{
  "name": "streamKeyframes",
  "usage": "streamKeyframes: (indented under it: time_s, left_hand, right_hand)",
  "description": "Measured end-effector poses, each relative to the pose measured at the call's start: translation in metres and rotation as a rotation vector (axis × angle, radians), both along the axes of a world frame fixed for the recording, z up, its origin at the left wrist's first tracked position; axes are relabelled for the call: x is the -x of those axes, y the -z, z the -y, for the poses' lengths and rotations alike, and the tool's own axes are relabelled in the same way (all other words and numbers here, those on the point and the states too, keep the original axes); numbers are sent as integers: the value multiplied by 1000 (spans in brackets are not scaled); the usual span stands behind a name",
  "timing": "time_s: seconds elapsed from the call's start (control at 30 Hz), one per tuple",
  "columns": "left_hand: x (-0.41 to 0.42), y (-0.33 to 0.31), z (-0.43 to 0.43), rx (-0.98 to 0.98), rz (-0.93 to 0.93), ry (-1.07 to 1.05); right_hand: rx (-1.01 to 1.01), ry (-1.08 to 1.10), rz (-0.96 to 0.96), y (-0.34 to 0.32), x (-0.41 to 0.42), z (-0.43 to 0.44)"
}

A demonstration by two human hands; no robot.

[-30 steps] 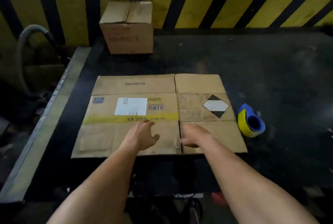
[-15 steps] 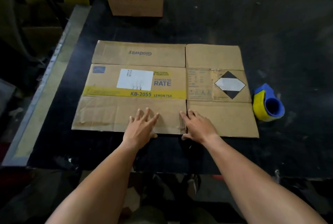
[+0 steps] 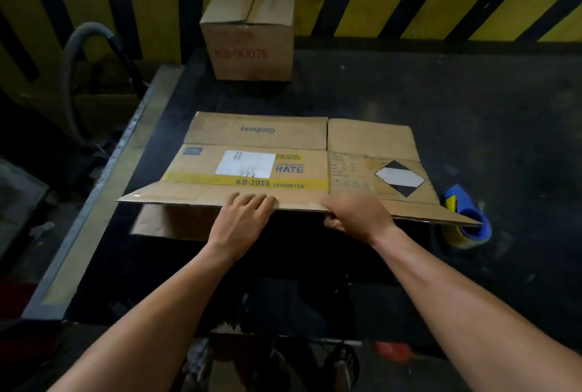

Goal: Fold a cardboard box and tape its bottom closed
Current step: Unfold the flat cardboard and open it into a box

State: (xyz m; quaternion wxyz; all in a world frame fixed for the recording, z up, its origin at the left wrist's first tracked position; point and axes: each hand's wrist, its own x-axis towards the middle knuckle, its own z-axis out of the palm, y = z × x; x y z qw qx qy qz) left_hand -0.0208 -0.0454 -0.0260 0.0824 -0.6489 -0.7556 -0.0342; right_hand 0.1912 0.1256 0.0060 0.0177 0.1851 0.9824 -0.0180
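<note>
The near edge of the cardboard box (image 3: pixel 283 177) has risen off the worktop (image 3: pixel 472 108) by its front edge. The right hand (image 3: pixel 357 215) pinches that edge; the left hand (image 3: pixel 242 218) lays fingers on it, thumb hidden, grip unclear. The box's long axis runs left-right just beyond both hands

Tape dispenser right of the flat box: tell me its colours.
Tape dispenser is blue and yellow; head view.
</note>
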Motion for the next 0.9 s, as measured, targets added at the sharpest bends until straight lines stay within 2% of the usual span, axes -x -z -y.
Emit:
streamKeyframes:
  time_s: [0.2,0.33,0.43,0.5,0.57,0.7,0.8,0.83,0.9]
  left_hand:
    - [23,-75,-29,-304,-79,-74]
    - [31,-124,-48,-517,-88,-99]
    - [24,-157,-63,-627,-20,-260]
    - [9,-179,-73,-723,142,-430]
    - [-10,-203,-83,-864,381,-557]
    - [-42,-246,-93,-1030,818,-704]
    - [-54,-268,-96,-814,1435,-683]
    - [-54,-270,-99,-718,1557,-658]
    - [-50,-269,-109,-586,1627,-615]
  right_hand:
    - [-52,19,-158,-86,17,-24]
    - [-15,16,-245,-144,25,-38]
    - [59,59,-306,-184,32,-42]
    - [104,96,-355,-206,37,-42]
    - [148,129,-397,-222,40,-39]
    - [171,182,-454,-240,42,-34]
    - [219,190,-475,-248,42,-33]
    - [236,183,-483,-251,43,-32]
    - [283,181,-488,-257,43,-28]
